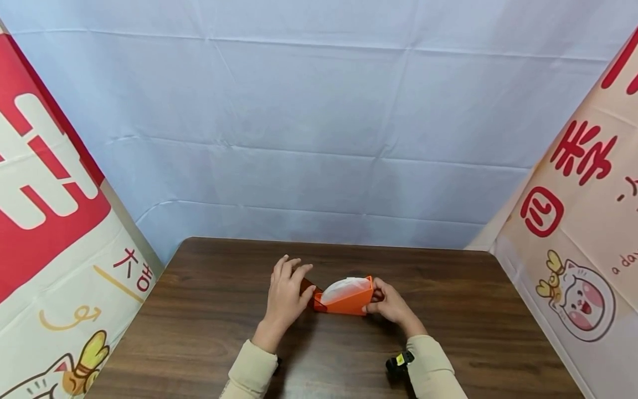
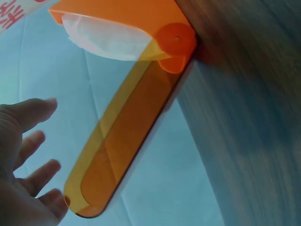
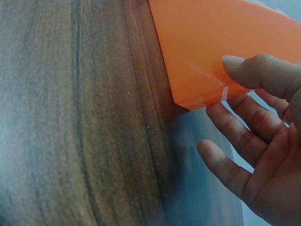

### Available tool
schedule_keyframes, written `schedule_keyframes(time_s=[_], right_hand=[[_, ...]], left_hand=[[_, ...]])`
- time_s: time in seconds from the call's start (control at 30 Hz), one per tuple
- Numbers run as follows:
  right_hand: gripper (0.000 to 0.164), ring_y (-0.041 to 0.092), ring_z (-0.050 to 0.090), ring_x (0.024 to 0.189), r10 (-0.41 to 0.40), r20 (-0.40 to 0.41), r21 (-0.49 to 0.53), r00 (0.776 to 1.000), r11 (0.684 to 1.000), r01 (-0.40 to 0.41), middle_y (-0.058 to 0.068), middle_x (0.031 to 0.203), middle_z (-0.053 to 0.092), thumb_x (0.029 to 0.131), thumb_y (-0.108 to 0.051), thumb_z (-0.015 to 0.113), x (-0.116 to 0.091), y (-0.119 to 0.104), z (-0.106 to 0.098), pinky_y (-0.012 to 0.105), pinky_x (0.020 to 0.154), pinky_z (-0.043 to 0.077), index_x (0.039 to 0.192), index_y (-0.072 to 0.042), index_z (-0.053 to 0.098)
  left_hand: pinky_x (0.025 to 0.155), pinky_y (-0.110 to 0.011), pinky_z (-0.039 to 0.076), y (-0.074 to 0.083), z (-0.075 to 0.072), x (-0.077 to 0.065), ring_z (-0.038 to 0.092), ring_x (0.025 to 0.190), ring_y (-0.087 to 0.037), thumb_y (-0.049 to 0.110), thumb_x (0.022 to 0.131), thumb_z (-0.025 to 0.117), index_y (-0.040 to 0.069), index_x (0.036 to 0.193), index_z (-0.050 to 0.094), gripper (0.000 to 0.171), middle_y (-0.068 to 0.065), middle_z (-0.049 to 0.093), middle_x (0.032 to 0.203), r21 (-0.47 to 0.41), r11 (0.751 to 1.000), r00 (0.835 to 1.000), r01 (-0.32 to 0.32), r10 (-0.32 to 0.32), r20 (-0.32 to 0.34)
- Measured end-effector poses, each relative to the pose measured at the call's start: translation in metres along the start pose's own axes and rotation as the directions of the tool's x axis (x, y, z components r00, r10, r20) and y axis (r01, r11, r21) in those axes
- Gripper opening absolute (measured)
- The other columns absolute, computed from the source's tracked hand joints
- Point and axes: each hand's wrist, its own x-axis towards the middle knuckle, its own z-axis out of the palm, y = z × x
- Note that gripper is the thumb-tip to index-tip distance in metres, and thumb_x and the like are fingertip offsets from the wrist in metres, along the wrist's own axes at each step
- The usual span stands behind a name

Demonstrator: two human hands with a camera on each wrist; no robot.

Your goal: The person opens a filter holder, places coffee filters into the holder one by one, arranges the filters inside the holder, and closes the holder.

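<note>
An orange holder [image 1: 351, 304] stands on the table, with thin white rounded sheets [image 1: 341, 290] showing above its sloped top. Its see-through amber lid [image 2: 124, 136] is swung out to the left on a round hinge. My left hand [image 1: 285, 296] is beside that lid, fingers spread; in the left wrist view a fingertip is at the lid's rounded end, and I cannot tell whether it touches. At the holder's right end, my right hand [image 1: 391, 303] grips it, thumb on the near face and fingers at the end edge, as the right wrist view shows.
The dark wooden table [image 1: 209, 321] spreads out around both hands. A pale blue cloth [image 1: 319, 138] hangs behind it, and printed banners flank it at left [image 1: 45, 221] and right [image 1: 573, 249]. A black wrist camera [image 1: 397, 366] sits by the right sleeve.
</note>
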Motion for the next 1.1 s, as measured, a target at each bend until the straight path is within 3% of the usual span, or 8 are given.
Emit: schedule_keyframes(time_s=[0.17,0.33,0.53,0.7,0.93,1.03,1.1], right_hand=[[0.038,0.028,0.061,0.093,0.005,0.005,0.001,1.0,1.0,-0.005,0.016,0.097,0.064,0.068,0.01,0.075,0.0,0.0,0.0,0.029,0.074,0.051,0.095,-0.001,0.05],[0.038,0.029,0.061,0.093,-0.007,0.008,-0.018,1.0,1.0,0.007,0.015,0.097,0.064,0.069,0.008,0.076,-0.002,0.001,0.001,0.03,0.075,0.051,0.095,-0.001,0.05],[0.037,0.025,0.061,0.089,0.002,0.003,-0.012,1.0,1.0,-0.002,0.014,0.094,0.064,0.068,0.01,0.076,-0.007,0.002,0.003,0.028,0.073,0.051,0.091,-0.001,0.048],[0.038,0.023,0.062,0.087,-0.008,-0.006,-0.005,1.0,1.0,0.008,0.014,0.093,0.064,0.067,0.01,0.076,-0.007,0.001,0.003,0.029,0.072,0.051,0.089,-0.001,0.047],[0.037,0.029,0.06,0.091,0.01,0.01,-0.005,1.0,1.0,-0.01,0.015,0.095,0.064,0.068,0.012,0.074,-0.004,-0.005,0.002,0.028,0.072,0.051,0.092,-0.001,0.05],[0.035,0.034,0.06,0.091,0.007,0.019,-0.011,1.0,1.0,-0.007,0.016,0.095,0.064,0.07,0.013,0.072,-0.006,-0.017,0.001,0.03,0.073,0.051,0.093,-0.001,0.05],[0.034,0.036,0.059,0.092,0.002,0.024,-0.017,1.0,1.0,-0.002,0.017,0.095,0.063,0.07,0.013,0.071,-0.008,-0.027,0.001,0.03,0.073,0.051,0.093,0.0,0.05]], left_hand=[[0.095,-0.058,0.03,-0.008,-0.001,-0.004,0.034,0.123,-0.042,0.015,0.065,0.086,0.006,0.121,0.058,0.063,-0.022,0.047,0.126,-0.062,0.997,0.995,0.047,-0.053,-0.09],[0.094,-0.055,0.035,-0.019,-0.003,-0.011,0.037,0.121,-0.037,0.024,0.065,0.087,0.004,0.137,0.042,0.088,-0.023,0.038,0.134,-0.181,0.971,0.981,0.158,-0.175,-0.081],[0.095,-0.049,0.038,-0.03,-0.006,-0.023,0.04,0.122,-0.033,0.029,0.064,0.086,0.008,0.146,0.025,0.105,-0.019,0.035,0.136,-0.337,0.879,0.938,0.337,-0.344,0.04],[0.096,-0.045,0.038,-0.035,-0.002,-0.03,0.042,0.122,-0.034,0.025,0.063,0.087,0.011,0.149,0.018,0.111,-0.019,0.036,0.137,-0.397,0.814,0.904,0.424,-0.41,0.125],[0.093,-0.047,0.041,-0.042,0.004,-0.032,0.048,0.117,-0.029,0.021,0.064,0.086,0.015,0.148,0.021,0.106,-0.016,0.048,0.133,-0.42,0.737,0.848,0.529,-0.469,0.245],[0.089,-0.045,0.044,-0.045,0.008,-0.031,0.053,0.11,-0.028,0.018,0.066,0.085,0.013,0.145,0.028,0.098,-0.014,0.054,0.126,-0.436,0.716,0.838,0.546,-0.477,0.266],[0.084,-0.042,0.047,-0.048,0.01,-0.03,0.057,0.103,-0.026,0.014,0.067,0.085,0.011,0.14,0.036,0.089,-0.011,0.058,0.119,-0.466,0.682,0.826,0.563,-0.487,0.284]])
